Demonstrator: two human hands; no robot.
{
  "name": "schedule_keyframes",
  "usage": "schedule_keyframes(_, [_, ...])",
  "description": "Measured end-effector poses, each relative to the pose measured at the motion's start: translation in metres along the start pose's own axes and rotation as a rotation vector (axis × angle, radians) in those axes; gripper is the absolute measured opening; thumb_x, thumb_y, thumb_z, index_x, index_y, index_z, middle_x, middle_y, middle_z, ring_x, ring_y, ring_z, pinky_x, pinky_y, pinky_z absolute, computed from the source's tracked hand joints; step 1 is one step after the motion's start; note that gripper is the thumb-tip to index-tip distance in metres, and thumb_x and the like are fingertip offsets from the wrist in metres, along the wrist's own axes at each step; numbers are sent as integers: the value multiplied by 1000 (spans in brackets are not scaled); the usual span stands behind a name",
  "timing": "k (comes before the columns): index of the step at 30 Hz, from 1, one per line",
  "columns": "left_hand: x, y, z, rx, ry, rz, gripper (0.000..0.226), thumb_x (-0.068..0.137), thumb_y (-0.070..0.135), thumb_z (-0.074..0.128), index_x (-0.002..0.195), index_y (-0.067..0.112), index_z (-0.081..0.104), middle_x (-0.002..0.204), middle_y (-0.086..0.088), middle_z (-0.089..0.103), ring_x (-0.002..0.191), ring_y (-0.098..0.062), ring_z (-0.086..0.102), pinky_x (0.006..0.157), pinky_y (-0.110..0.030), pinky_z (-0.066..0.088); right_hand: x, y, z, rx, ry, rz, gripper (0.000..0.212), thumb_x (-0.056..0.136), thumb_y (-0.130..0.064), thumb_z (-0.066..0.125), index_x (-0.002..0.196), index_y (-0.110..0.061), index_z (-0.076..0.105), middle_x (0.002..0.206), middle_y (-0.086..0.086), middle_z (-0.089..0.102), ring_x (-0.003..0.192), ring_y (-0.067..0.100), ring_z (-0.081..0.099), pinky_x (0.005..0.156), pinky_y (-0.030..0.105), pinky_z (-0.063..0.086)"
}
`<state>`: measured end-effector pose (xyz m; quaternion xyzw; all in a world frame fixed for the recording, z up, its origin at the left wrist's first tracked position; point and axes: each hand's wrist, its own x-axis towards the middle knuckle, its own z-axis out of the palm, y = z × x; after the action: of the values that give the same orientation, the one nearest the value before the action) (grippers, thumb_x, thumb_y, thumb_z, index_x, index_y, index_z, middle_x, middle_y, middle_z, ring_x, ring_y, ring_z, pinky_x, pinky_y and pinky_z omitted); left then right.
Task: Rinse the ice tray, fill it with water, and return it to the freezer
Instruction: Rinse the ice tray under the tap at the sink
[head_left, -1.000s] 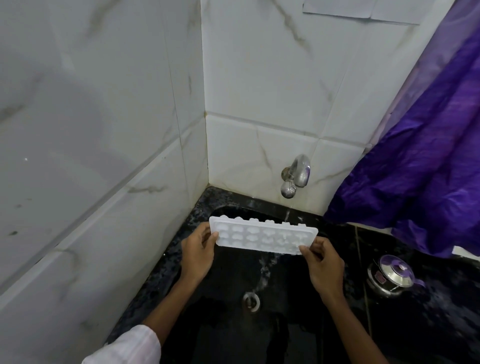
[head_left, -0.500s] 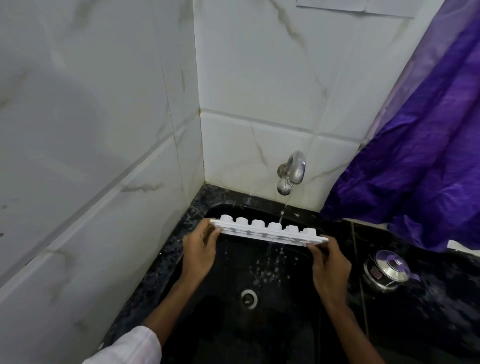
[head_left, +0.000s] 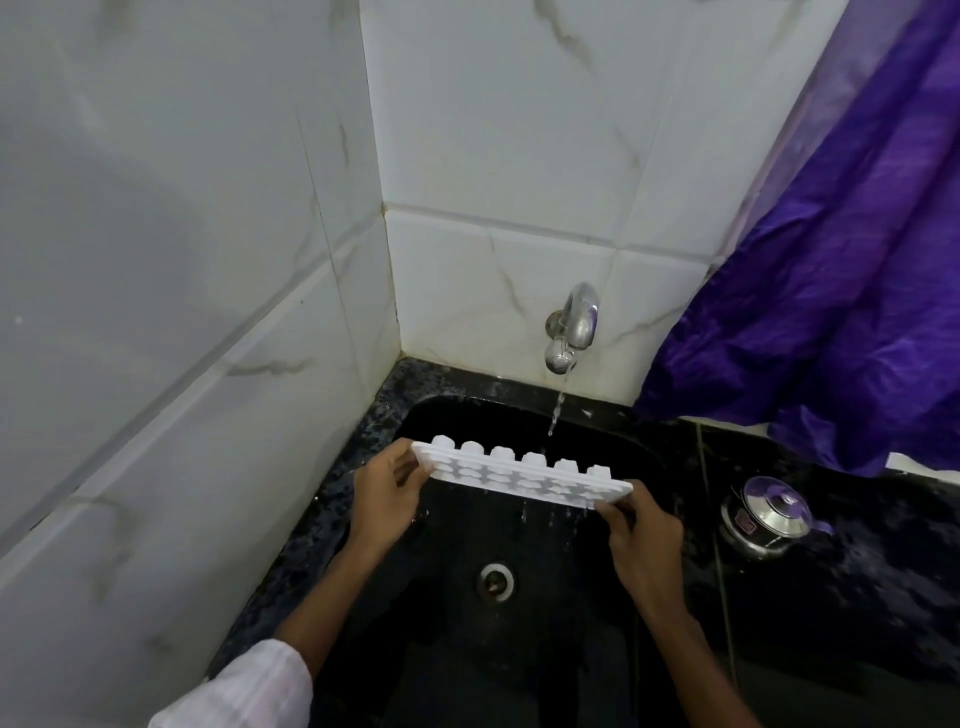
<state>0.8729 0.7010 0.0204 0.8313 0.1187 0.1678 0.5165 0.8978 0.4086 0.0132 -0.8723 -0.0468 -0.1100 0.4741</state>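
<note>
One white ice tray (head_left: 519, 477) is held over the black sink (head_left: 545, 675), tipped so its cup bottoms bulge up and away. The left hand (head_left: 387, 499) pinches the tray's left end, and the right hand (head_left: 644, 540) pinches its right end from below. Drops fall from the near edge. A thin stream from the tap (head_left: 571, 327) comes down just behind the tray, perhaps touching it. The drain (head_left: 496, 582) lies below. A steel pot (head_left: 769, 519) stands on the counter to the right, beneath a purple curtain (head_left: 831, 286).
</note>
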Motion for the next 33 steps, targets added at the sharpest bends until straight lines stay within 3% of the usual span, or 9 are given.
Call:
schedule_keyframes(4, [4, 1, -3, 14, 7, 9, 15, 90, 2, 69, 99, 13, 69, 91, 19, 70, 86, 17, 65, 82, -7, 51, 0, 6, 1, -58, -133, 63, 17, 84, -9, 74, 94, -16, 63, 83, -9, 70, 84, 5, 69, 73, 15, 51])
schedule_keyframes(7, [8, 0, -4, 96, -29, 52, 13, 89, 3, 70, 92, 15, 70, 86, 18, 71, 85, 10, 68, 82, -12, 54, -4, 5, 3, -84, -218, 149, 46, 78, -23, 81, 118, -22, 59, 113, -9, 63, 109, 9, 58, 95, 24, 46])
schedule_keyframes(10, [11, 7, -3, 249, -54, 205, 9, 88, 3, 71, 92, 11, 71, 84, 6, 74, 81, -6, 71, 76, -23, 54, -5, -12, 6, -175, -287, -14, 72, 75, -41, 82, 137, -28, 48, 131, -17, 43, 123, 2, 35, 104, 23, 30])
schedule_keyframes(14, [12, 26, 10, 381, -210, 316, 19, 87, 2, 63, 98, 17, 69, 85, -2, 73, 80, -18, 69, 71, -34, 55, -4, -38, 24, -163, -432, -53, 76, 79, -38, 78, 146, -29, 41, 138, -15, 46, 125, 4, 45, 105, 28, 40])
schedule_keyframes(18, [8, 49, 20, 402, -285, 406, 23, 83, 24, 41, 92, 24, 62, 82, 3, 65, 73, -18, 66, 63, -35, 53, -14, -49, 41, -143, -522, -84, 62, 85, -42, 67, 141, -41, 40, 124, -16, 60, 107, 2, 59, 87, 29, 54])
schedule_keyframes(20, [5, 59, 23, 454, -319, 420, 43, 77, 36, 27, 97, 22, 63, 87, -1, 66, 76, -20, 66, 64, -33, 53, -19, -48, 45, -108, -458, -72, 53, 87, -42, 62, 137, -36, 44, 112, -13, 66, 99, 4, 62, 82, 31, 56])
schedule_keyframes(25, [-3, 66, 27, 123, -207, 429, 44, 97, 15, 60, 140, 22, 56, 142, 9, 58, 132, -1, 52, 109, -16, 40, -25, -44, 44, 47, -262, 63, 32, 91, -20, 63, 123, -25, 62, 83, -14, 70, 75, -2, 66, 66, 15, 52])
schedule_keyframes(30, [-30, 26, 25, -20, 20, -53, 55, 97, 24, 63, 149, 25, 44, 150, 7, 48, 137, -9, 46, 112, -33, 42, -29, -35, 35, 546, -79, 390, 29, 92, -12, 66, 119, -20, 65, 101, -7, 75, 95, 8, 71, 84, 33, 58])
schedule_keyframes(33, [-45, 2, 25, -48, -6, -346, 58, 97, 32, 61, 150, 20, 41, 152, -2, 47, 138, -20, 46, 113, -43, 41, -28, -32, 30, 844, 1, 543, 30, 93, -9, 63, 123, -9, 62, 110, 5, 73, 102, 20, 70, 84, 33, 58])
